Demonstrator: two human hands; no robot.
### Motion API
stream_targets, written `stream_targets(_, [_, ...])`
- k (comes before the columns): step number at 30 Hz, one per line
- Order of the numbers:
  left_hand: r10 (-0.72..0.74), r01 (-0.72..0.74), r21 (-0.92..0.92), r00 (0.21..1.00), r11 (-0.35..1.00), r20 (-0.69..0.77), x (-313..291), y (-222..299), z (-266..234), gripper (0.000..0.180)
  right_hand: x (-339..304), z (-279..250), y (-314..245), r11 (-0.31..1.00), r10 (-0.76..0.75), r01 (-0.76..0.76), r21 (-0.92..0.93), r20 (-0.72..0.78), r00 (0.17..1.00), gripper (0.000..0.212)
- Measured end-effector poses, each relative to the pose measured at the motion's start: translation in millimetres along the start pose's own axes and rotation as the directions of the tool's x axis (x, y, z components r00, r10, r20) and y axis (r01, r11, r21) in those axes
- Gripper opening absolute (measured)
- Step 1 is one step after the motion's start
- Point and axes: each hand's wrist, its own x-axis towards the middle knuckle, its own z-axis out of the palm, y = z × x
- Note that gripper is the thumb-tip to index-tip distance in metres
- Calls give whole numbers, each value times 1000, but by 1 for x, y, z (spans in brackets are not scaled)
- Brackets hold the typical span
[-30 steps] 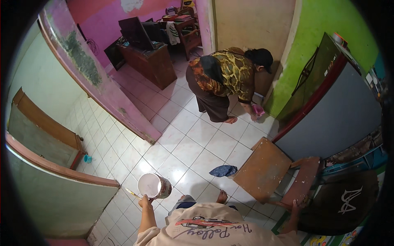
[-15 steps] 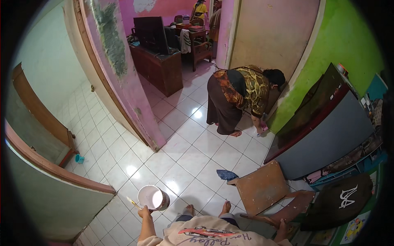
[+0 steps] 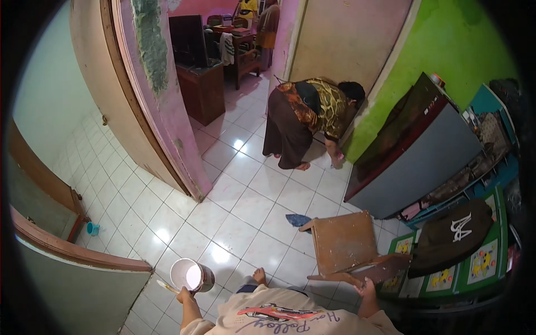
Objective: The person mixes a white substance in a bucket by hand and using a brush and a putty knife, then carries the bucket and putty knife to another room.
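My left hand (image 3: 184, 295) is closed at the rim of a bucket (image 3: 207, 277) holding pale, whitish paint, with a paintbrush (image 3: 167, 287) sticking out beside the fingers. The bucket hangs in front of me on my left, its mouth facing up. On my right, a brown wooden chair (image 3: 343, 241) has its seat speckled with pale spots. My right hand (image 3: 367, 291) grips the top of its backrest; the fingers show only in part. A dark blue cloth (image 3: 297, 220) lies on the floor by the chair's far left leg.
A co-worker (image 3: 304, 120) bends low by the closed door (image 3: 346, 44), one hand near the floor. A grey and dark red refrigerator (image 3: 416, 156) and a green drawer unit (image 3: 502, 245) with a dark garment (image 3: 452, 240) line the right. A pink wall edge (image 3: 167, 111) stands left.
My view has shifted forward and to the right. The chair has turned slightly under my right hand. My left hand still carries the bucket and brush; the co-worker stays bent over.
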Motion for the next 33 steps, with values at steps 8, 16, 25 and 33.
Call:
stream_targets(8, [117,-123,60,990,991,83,44,73,-22,51,-25,37,62,998,-3,-1,66,57,998,56])
stream_targets(16, [200,-244,154,947,957,253,65,158,-37,47,-95,119,135,983,46,-30,183,-87,995,38])
stream_targets(25, [96,-156,156,937,975,336,145,198,10,51,-170,168,228,967,40,-9,254,-117,992,30])
stream_targets(33, [44,-147,236,918,961,393,235,274,60,46,-264,290,325,948,119,-48,313,-211,970,30])
